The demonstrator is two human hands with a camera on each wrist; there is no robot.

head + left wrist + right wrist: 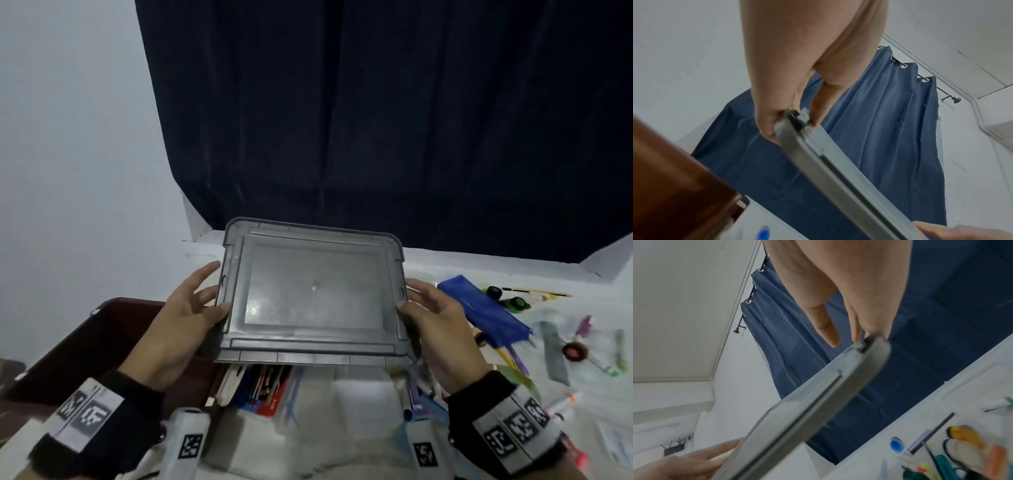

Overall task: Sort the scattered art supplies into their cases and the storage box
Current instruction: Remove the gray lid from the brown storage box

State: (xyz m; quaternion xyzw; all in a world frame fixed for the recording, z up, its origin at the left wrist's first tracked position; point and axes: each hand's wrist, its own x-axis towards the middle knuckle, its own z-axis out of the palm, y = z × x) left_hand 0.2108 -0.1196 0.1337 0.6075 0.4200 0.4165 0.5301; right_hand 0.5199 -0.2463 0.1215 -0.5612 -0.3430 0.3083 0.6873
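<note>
Figure: lid lift over the storage box. You hold the grey lid (313, 294) in the air with both hands, one at each short edge. Your left hand (186, 318) grips the edge at 9 o'clock, thumb on top and fingers beneath; your right hand (435, 329) clamps the edge at 3 o'clock the same way. The left wrist view shows the fingers (774, 123) pinching the rim beside a small latch.

The lid hovers tilted, its far edge raised, above the clear storage box (342, 411), which sits at 6 o'clock and appears to hold packets and pens already.

Whether you are opening or closing cannot be told. To do either well, keep the lid level, grip evenly at both edges, and align its corners with the box rim.

Scattered supplies lie at 3 o'clock on the white table (513, 270): a blue pencil case (479, 308), small paint pots (507, 298), pens and markers (513, 359). A dark brown surface (102, 342) stands at 8 o'clock. The pens poking up near your right wrist may foul the lid's edge.
</note>
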